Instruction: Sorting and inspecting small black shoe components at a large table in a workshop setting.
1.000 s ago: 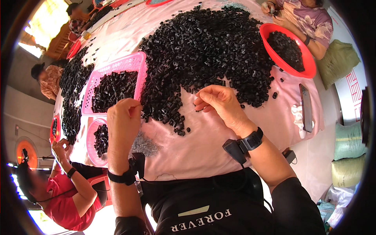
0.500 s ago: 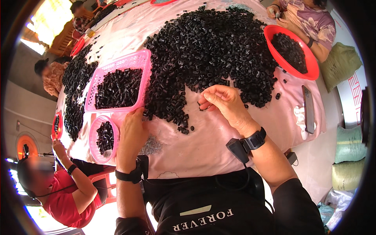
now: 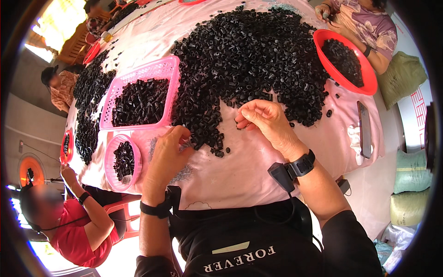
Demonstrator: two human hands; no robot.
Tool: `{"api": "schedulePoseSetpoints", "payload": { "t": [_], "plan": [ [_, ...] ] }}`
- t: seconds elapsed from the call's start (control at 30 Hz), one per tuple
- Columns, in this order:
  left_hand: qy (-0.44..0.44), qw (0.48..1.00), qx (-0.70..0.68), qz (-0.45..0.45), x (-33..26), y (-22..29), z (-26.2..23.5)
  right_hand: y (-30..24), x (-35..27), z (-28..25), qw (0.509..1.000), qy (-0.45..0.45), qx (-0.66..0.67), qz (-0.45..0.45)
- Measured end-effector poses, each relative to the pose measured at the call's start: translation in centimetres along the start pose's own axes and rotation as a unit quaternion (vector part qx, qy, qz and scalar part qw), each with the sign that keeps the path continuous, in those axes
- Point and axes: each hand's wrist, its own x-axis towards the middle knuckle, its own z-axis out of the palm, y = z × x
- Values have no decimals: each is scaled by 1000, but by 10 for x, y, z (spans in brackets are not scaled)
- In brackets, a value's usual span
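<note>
A large heap of small black plastic pieces (image 3: 249, 55), many of them short and tube-like, spreads over the pink tablecloth (image 3: 226, 184). My right hand (image 3: 265, 121) hovers at the heap's near edge, thumb and fingertips pinched on a small dark piece that the fingers mostly hide. Just left of the heap's near tip is my left hand (image 3: 167, 154), thumb and fingers curved but apart, with nothing visible between them. Beside it stand a pink rectangular basket (image 3: 174, 92) and a round pink basket (image 3: 138, 157), both holding black pieces.
At the far right, a red basin (image 3: 373, 83) of black pieces sits before another person. A phone (image 3: 363, 129) lies by the right table edge, next to crumpled white tissue (image 3: 354, 138). A co-worker in red (image 3: 85, 231) sits at the left. Stuffed sacks (image 3: 410, 171) stand at right.
My left hand has moved right, away from the front of the rectangular basket, and its thumb and fingers now show apart. My right hand keeps its pinch in nearly the same place.
</note>
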Motion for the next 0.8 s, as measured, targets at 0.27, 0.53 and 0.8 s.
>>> {"api": "schedulePoseSetpoints", "payload": {
  "t": [0.27, 0.53, 0.8],
  "plan": [
    [-76, 993, -89, -12, -2, 12, -3, -1, -1, 0, 1000, 2, -6, 4],
    [-76, 996, 37, 18, -13, 18, -5, -1, -1, 0, 1000, 1, -1, 3],
    [-108, 994, 19, 17, -14, 32, 2, -1, -1, -2, 1000, -9, -19, 6]
  ]
}}
